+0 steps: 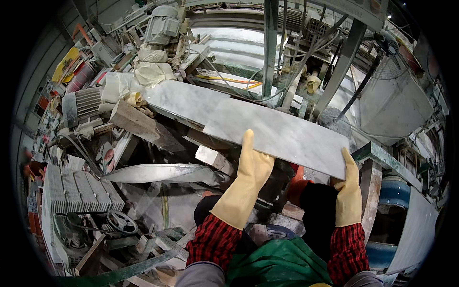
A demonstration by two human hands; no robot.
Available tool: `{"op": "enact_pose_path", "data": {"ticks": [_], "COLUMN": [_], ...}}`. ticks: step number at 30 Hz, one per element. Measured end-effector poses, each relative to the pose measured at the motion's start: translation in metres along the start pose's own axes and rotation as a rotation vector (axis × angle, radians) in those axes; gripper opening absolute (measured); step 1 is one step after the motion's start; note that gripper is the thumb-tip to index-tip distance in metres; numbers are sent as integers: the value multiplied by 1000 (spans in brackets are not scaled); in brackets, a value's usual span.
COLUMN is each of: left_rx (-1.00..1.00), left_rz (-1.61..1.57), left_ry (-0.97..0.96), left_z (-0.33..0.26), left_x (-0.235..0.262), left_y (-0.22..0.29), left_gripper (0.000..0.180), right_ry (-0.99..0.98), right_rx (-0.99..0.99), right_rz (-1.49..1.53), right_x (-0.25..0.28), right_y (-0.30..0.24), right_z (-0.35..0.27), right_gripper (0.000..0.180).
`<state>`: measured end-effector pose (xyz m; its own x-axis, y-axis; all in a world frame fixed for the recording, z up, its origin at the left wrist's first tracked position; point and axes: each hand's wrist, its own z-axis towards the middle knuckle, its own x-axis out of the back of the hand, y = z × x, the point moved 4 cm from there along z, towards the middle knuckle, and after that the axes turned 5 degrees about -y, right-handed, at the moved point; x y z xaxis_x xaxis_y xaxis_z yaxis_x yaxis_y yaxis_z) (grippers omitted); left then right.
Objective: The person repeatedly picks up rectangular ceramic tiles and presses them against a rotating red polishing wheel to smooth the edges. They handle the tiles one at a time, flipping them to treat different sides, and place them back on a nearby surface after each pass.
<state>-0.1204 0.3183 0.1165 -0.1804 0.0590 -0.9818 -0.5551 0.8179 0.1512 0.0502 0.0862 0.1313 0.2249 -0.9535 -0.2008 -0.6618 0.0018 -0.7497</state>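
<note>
While the green apron (282,263) and red-checked sleeves fill the near lower edge of the view, both gloved hands are up on a pale grey marble slab (282,134) that lies across the machine bed (229,103) ahead. The left hand (254,162), in a cream rubber glove, lies flat with its fingers stretched over the slab's near long edge, pressing or steadying rather than clenched around it. The right hand (350,174) grips the slab's near right corner, fingers reaching up its short end; how far they curl behind it cannot be told. The slab sits tilted across the view, its left end touching or overlapping a second marble piece (184,98) of the same colour that runs on toward the far left, and its right end jutting past the bed's support near a green-edged stand (382,158). Judging from this, the slab is already laid on the bed but not yet squared or let go; aligning it appears to be what is left. Below and to the left lie stone offcuts (143,123) and a stack of ribbed grey pieces (79,191). Beyond the slab stand a motor (162,24), hoses and a fan (389,45).
</note>
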Motion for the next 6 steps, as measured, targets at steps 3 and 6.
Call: {"op": "enact_pose_path", "data": {"ticks": [3, 6], "left_rx": [-28, -36], "left_rz": [-26, -69], "left_ry": [15, -16], "left_z": [2, 11], "left_x": [2, 7], "left_y": [-4, -6], "left_gripper": [53, 53], "right_ry": [46, 55], "right_rx": [138, 58], "right_rz": [-63, 13], "right_x": [2, 11], "right_y": [-1, 3], "right_z": [-6, 13], "right_gripper": [36, 46]}}
